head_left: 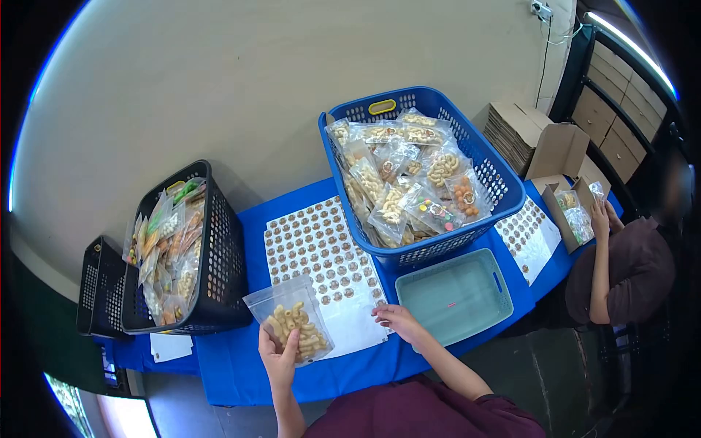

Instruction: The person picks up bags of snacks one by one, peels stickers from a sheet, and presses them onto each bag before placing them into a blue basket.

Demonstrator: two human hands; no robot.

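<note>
My left hand (280,358) grips a clear zip bag of pale, curled macaroni-like snacks (298,328), thumb across its front. The bag is tilted over the lower left of a white sheet of round brown stickers (321,252). At the sheet's lower right edge is my right hand (398,320), its fingers curled together near the last stickers; anything pinched there is too small to make out. Beside that hand lies a shallow green tray (454,292) with a small red mark on its bottom.
A blue basket (438,252) full of snack bags stands behind the tray. Black baskets (223,248) stand left, one full of bags. Another sticker sheet (529,241), stacked flat cardboard (511,135) and an open carton (566,219) are right, where another person (621,274) handles bags.
</note>
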